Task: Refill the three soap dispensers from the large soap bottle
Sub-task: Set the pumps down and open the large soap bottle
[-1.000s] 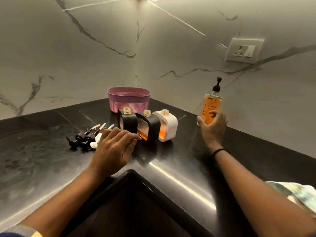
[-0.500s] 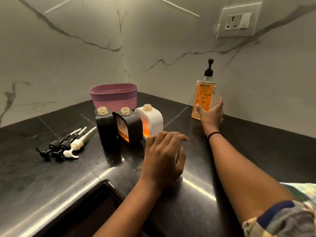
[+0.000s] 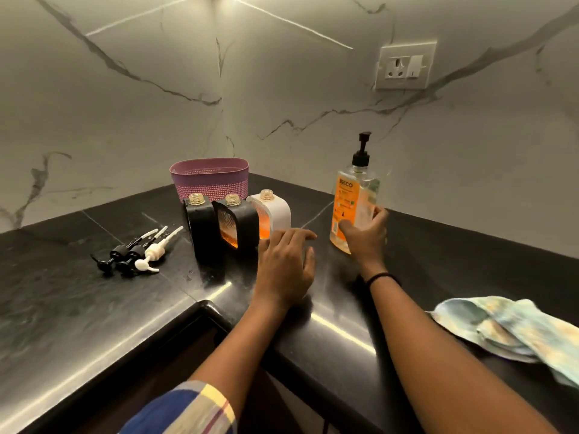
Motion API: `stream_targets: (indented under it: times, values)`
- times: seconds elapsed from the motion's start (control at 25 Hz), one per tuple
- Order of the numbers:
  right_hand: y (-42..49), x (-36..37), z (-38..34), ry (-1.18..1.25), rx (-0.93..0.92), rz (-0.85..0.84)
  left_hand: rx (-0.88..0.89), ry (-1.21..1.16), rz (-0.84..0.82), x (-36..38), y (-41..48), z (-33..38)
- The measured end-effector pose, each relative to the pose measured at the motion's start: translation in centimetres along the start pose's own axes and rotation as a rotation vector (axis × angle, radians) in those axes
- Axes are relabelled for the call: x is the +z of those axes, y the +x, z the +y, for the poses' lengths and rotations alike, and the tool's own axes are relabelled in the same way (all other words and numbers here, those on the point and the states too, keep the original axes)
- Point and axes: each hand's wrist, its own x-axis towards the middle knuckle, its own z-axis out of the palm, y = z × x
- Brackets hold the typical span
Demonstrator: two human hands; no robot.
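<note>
Rightward, soap bottle (image 3: 354, 205) (counter-edge clear)

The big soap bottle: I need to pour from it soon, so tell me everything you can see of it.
The big soap bottle is clear plastic with an orange label and a black pump top, which is on. Orange soap shows at its base; how full it is cannot be told. It is upright or tipped slightly, near the right wall, to the right of the white dispenser. The right hand grips its lower part. Whether its base rests on the black counter or is just lifted off is unclear. The left hand does not touch it.
</note>
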Motion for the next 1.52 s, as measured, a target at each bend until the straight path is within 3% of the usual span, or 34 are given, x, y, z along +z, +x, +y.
stream_targets:
  times: [0.16,0.32,0.44,0.56,0.72,0.8,1.0,1.12,1.32,1.52]
  values:
    - [-5.3,-2.2,-2.5,0.189,-0.112,-0.050,0.001,-0.157,0.073,-0.8,-0.3,0.2]
    - [-7.0,-2.0,-4.9,0.176,-0.134,-0.160,-0.090,-0.500,0.061,-3.8,3.4,1.2]
    - [-7.9,-1.3,-6.6,0.187,-0.205,-0.241,-0.153,-0.612,-0.175,-8.0,9.3,2.2]
    - [-8.7,-1.1,-7.6,0.364,-0.231,-0.405,-0.003,-0.647,-0.493,-11.5,13.4,2.2]
    - [-9.3,-1.1,-8.8,0.594,-0.130,-0.643,0.111,-0.527,-0.827,-13.4,14.8,2.6]
    - [-9.5,-1.0,-9.0,0.645,-0.069,-0.723,0.103,-0.518,-0.897,-13.5,14.8,2.8]
    - [-9.9,-0.6,-9.3,0.625,-0.011,-0.825,0.019,-0.632,-0.940,-14.2,14.3,2.3]
    - [-10.2,-0.1,-9.8,0.533,-0.093,-0.737,-0.082,-0.704,-0.865,-14.2,13.7,1.6]
    - [-10.8,0.7,-9.6,0.264,-0.232,-0.479,-0.275,-0.584,-0.705,-13.5,12.7,1.7]
    - [-10.5,0.7,-9.6,0.365,-0.141,-0.468,-0.320,-0.857,-0.620,-14.3,12.3,0.8]
